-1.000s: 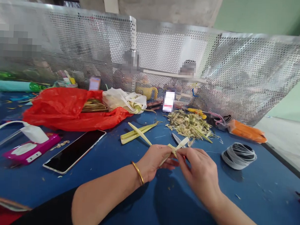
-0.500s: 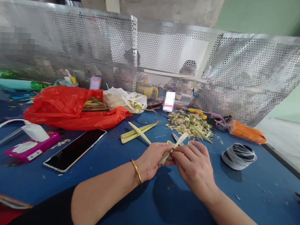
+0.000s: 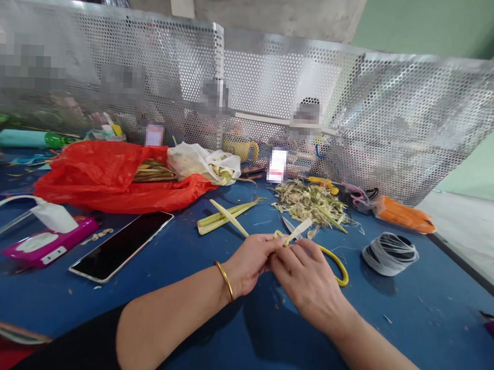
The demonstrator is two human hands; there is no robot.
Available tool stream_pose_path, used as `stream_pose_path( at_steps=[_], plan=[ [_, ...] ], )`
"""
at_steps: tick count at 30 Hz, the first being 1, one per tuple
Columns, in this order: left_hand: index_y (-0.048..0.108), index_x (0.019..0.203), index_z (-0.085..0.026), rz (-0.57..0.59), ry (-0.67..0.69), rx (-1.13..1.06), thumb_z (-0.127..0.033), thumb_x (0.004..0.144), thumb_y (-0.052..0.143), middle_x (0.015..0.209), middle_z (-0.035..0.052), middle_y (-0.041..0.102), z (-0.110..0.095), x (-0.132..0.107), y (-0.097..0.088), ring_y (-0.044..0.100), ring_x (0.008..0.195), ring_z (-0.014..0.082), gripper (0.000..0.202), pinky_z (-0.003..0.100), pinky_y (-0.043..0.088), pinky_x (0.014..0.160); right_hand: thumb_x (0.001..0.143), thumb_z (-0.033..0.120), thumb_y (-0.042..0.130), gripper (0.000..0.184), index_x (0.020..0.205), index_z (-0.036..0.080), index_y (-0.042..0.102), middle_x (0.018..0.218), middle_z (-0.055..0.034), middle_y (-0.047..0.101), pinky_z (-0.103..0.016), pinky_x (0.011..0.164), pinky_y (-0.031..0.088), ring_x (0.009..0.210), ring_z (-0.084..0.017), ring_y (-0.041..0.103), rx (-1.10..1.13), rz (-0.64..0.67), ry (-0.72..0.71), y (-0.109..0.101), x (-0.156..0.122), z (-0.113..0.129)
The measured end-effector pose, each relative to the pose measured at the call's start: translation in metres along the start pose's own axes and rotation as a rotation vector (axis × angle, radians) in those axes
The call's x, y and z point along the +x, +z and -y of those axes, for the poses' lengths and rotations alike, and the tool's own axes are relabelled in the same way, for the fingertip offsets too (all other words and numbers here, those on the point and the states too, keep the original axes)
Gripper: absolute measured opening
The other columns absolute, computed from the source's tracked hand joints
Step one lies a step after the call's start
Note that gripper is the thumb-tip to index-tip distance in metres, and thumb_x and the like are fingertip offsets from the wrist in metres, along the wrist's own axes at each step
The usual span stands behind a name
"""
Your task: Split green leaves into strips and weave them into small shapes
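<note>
Between my two hands is a pale green leaf strip (image 3: 299, 231), folded or looped, its broad end sticking up to the right. My left hand (image 3: 254, 259), with a gold bangle at the wrist, pinches it from the left. The fingers of my right hand (image 3: 302, 277) press together on the same strip and hide its lower part. Just behind the hands lie scissors, with grey blades (image 3: 288, 226) and a yellow handle (image 3: 343, 274) showing past my right hand. Several pale stalks (image 3: 223, 219) lie on the blue table, one reaching to my left hand.
A heap of shredded leaf scraps (image 3: 311, 203) lies behind the hands. To the right are a roll of clear thread (image 3: 390, 255) and an orange packet (image 3: 405, 214). Leftward lie a phone (image 3: 121, 247), a purple power strip (image 3: 50, 244) and a red plastic bag (image 3: 96, 170). A perforated metal screen (image 3: 276, 82) stands behind.
My right hand has shifted left and closed in against my left hand, uncovering the yellow scissor handle. The strip's lower end, earlier visible below the fingers, is now hidden.
</note>
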State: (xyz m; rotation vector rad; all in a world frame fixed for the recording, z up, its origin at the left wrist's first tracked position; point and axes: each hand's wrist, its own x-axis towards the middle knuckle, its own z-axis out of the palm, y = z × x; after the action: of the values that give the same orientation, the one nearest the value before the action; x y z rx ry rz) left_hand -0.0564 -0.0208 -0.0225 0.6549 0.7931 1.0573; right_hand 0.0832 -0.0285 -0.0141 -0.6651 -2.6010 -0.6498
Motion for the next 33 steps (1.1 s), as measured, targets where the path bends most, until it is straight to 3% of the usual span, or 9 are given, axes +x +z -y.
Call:
stream_pose_path(
  at_steps=[3,5,8,13,20,24,28,30,33],
  plan=[
    [0.068,0.076,-0.012,0.002,0.01,0.007,-0.029,0.066,0.077,0.07,0.0019,0.064,-0.002,0.0,0.001,0.057,0.062,0.0085,0.022,0.02,0.043,0.062,0.091,0.015,0.045,0.02,0.086,0.018,0.064,0.081,-0.0055,0.063,-0.038,0.084,0.039,0.077,-0.019,0.056,0.214,-0.125,0.238,0.002,-0.001,-0.005],
    [0.069,0.077,-0.012,-0.001,0.012,0.03,-0.029,0.068,0.076,0.071,0.0027,0.065,-0.003,-0.001,0.002,0.059,0.063,0.0097,0.02,0.023,0.046,0.066,0.089,0.021,0.049,0.019,0.076,0.019,0.063,0.076,-0.0041,0.063,-0.033,0.074,0.042,0.074,-0.018,0.056,0.475,-0.193,0.531,0.005,-0.002,-0.009],
    [0.07,0.08,-0.013,-0.029,0.0,0.087,-0.03,0.07,0.075,0.072,0.0045,0.067,-0.005,-0.001,0.002,0.062,0.066,0.0121,0.021,0.025,0.047,0.068,0.082,0.033,0.057,0.021,0.067,0.019,0.06,0.065,-0.0015,0.061,-0.027,0.059,0.041,0.062,-0.016,0.054,0.887,-0.157,0.928,0.012,-0.002,-0.015],
    [0.071,0.08,-0.013,-0.05,-0.019,0.154,-0.031,0.065,0.079,0.072,0.0043,0.068,-0.005,0.001,0.001,0.062,0.065,0.011,0.025,0.022,0.045,0.064,0.075,0.041,0.061,0.025,0.064,0.019,0.057,0.055,0.0019,0.054,-0.025,0.049,0.034,0.052,-0.013,0.045,1.05,-0.091,1.112,0.02,-0.003,-0.017],
    [0.069,0.075,-0.013,-0.195,0.037,0.178,-0.029,0.061,0.08,0.066,0.0027,0.066,-0.009,0.004,-0.001,0.062,0.061,0.0124,0.024,0.023,0.045,0.059,0.082,0.042,0.056,0.021,0.083,0.021,0.049,0.06,0.0043,0.056,-0.025,0.051,0.042,0.051,-0.014,0.057,1.113,-0.076,1.041,0.013,-0.001,-0.017],
    [0.067,0.073,-0.013,-0.28,0.076,0.184,-0.031,0.062,0.078,0.065,0.0024,0.066,-0.011,0.007,-0.005,0.061,0.059,0.0112,0.024,0.021,0.042,0.057,0.086,0.026,0.054,0.008,0.093,0.022,0.053,0.077,-0.0011,0.063,-0.028,0.062,0.044,0.069,-0.017,0.061,0.758,-0.013,0.638,0.005,-0.002,-0.014],
    [0.065,0.073,-0.013,-0.253,0.126,0.227,-0.027,0.061,0.077,0.061,-0.0009,0.063,-0.006,0.008,-0.005,0.055,0.052,0.0081,0.022,0.02,0.04,0.053,0.092,0.015,0.043,0.017,0.092,0.02,0.059,0.087,-0.0057,0.067,-0.033,0.077,0.042,0.079,-0.018,0.06,0.446,-0.042,0.216,0.002,-0.002,-0.013],
    [0.064,0.076,-0.014,-0.246,0.137,0.26,-0.024,0.062,0.076,0.057,-0.0024,0.061,-0.004,0.007,-0.003,0.054,0.05,0.0085,0.021,0.02,0.04,0.051,0.093,0.015,0.043,0.017,0.09,0.019,0.059,0.084,-0.0048,0.066,-0.033,0.079,0.041,0.077,-0.017,0.059,0.409,-0.104,0.198,0.001,-0.001,-0.014],
    [0.064,0.079,-0.014,-0.201,0.131,0.328,-0.02,0.066,0.072,0.057,-0.0012,0.063,-0.003,0.005,0.001,0.059,0.051,0.0102,0.016,0.019,0.039,0.049,0.091,0.017,0.047,0.012,0.085,0.02,0.057,0.09,-0.0059,0.065,-0.033,0.082,0.04,0.088,-0.019,0.059,0.436,-0.204,0.353,-0.001,-0.001,-0.02]
  ],
)
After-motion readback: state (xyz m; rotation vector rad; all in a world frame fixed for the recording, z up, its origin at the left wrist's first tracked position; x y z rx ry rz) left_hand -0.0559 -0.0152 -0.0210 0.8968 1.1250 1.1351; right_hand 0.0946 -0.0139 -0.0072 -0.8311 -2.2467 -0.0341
